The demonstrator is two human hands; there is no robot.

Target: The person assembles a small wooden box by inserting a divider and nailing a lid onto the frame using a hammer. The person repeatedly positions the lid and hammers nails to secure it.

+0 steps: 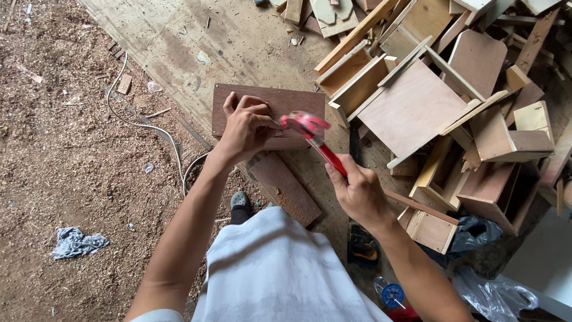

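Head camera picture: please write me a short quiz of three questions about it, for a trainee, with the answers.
1. True or false: the right hand holds a red hammer.
2. Multiple choice: the left hand rests on A) a brown board, B) a grey rag, C) a white cable.
3. What lies piled at the person's right?

Key
1. True; its grip closes on the handle.
2. A.
3. Unfinished plywood boxes and offcuts.
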